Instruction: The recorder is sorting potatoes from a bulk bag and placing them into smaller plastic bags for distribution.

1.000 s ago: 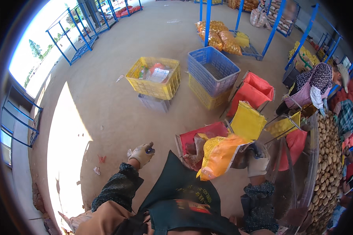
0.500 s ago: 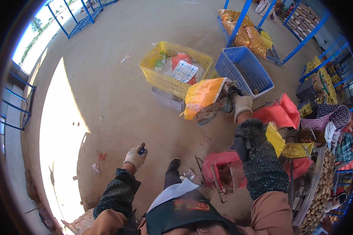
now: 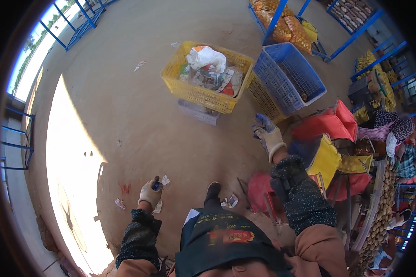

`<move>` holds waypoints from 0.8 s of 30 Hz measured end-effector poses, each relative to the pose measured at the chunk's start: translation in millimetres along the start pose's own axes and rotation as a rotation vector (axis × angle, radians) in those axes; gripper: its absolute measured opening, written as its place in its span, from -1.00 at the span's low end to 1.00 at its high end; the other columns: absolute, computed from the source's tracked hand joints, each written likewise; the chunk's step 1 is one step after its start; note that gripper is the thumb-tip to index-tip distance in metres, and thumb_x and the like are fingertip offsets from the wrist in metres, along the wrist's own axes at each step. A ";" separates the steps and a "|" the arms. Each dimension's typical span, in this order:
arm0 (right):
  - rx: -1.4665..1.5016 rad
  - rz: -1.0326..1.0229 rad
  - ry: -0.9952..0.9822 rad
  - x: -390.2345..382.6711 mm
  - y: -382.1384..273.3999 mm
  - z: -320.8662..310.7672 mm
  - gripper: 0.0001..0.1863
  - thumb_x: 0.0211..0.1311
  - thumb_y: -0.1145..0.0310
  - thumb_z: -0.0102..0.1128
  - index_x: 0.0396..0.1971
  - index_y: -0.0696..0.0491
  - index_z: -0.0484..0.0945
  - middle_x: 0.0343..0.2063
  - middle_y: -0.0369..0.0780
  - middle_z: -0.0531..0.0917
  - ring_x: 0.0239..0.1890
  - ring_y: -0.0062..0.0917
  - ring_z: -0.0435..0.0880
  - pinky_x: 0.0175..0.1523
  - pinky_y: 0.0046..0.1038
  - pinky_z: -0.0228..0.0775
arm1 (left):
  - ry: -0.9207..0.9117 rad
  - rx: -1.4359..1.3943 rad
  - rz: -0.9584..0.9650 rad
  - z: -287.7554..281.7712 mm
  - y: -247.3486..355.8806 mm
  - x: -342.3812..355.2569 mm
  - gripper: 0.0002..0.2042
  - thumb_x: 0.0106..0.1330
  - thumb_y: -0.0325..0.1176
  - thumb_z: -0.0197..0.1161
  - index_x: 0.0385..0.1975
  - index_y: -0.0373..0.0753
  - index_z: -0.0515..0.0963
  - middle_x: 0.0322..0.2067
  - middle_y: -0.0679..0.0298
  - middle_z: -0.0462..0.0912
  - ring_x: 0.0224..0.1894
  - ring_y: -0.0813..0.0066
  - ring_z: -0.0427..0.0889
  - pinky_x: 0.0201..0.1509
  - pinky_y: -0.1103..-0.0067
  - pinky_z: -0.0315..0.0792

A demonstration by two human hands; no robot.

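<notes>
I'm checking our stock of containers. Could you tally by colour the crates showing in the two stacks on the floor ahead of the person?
Yellow: 2 (left stack's upper crate, right stack's lower crate)
Blue: 1 (right stack's upper crate)
Grey: 1 (left stack's lower crate)
Total: 4 visible

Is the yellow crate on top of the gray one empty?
No, the yellow crate isn't empty: crumpled scraps lie inside, with a white bundle on top.
</notes>
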State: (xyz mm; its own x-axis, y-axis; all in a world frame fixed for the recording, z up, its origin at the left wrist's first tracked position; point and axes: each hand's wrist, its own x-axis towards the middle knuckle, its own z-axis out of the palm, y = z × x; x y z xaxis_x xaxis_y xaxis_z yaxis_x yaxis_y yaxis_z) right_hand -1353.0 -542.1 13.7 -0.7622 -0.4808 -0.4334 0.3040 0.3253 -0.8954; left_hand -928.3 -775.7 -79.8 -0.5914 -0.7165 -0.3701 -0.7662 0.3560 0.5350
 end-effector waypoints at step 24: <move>0.509 0.617 1.415 -728.3 451.0 -262.2 -0.70 0.12 0.47 0.14 -0.10 0.02 0.51 -0.40 -0.25 0.60 -0.50 -0.51 0.59 -0.44 -0.49 0.45 | -0.765 1.042 1.340 328.1 395.3 -165.1 -0.55 0.03 -0.25 0.20 0.00 -0.11 0.48 -0.01 0.08 0.50 0.02 0.05 0.48 0.05 0.30 0.38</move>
State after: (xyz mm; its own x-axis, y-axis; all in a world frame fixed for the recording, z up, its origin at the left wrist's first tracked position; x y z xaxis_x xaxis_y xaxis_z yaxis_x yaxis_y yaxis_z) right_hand -810.6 168.3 -47.8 -0.2600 0.7991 -0.5421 0.6739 -0.2520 -0.6945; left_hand -1216.1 -319.8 -56.4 -0.5997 0.6042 -0.5247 0.5972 0.7743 0.2092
